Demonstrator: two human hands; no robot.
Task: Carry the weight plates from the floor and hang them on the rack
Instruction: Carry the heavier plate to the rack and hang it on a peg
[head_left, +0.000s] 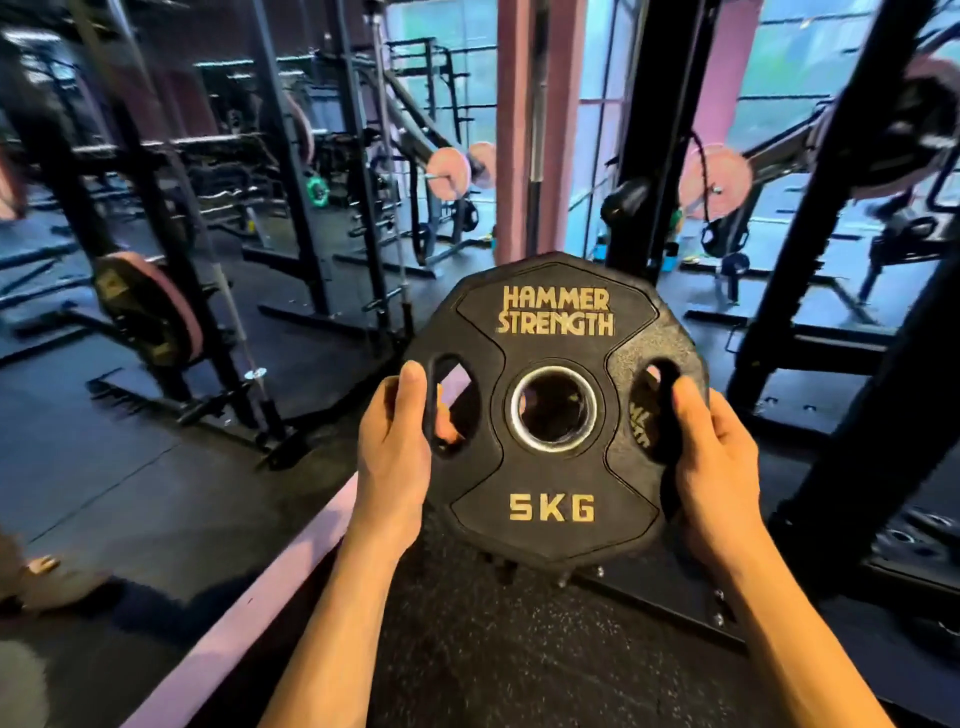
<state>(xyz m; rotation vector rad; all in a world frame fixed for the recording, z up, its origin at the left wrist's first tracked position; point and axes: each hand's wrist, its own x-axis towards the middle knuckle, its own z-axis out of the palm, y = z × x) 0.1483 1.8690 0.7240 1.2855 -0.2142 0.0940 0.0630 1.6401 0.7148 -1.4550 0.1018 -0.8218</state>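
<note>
A black 5 kg weight plate (554, 332) with gold "Hammer Strength" lettering is held upright in front of me, above the floor. My left hand (396, 452) grips its left edge, fingers curled through the left grip slot. My right hand (714, 457) grips the right edge the same way through the right slot. A black rack upright (815, 239) rises to the right, and another black post (660, 119) stands behind the plate. More black plates (914, 535) lie low at the right, partly hidden by the frame.
Dark rubber floor with a pink strip (249, 613) runs diagonally at lower left. Power racks (291, 171) and a barbell with pink plates (150, 306) fill the left. A pink pillar (540, 119) and windows are behind. Someone's foot (44, 564) shows at far left.
</note>
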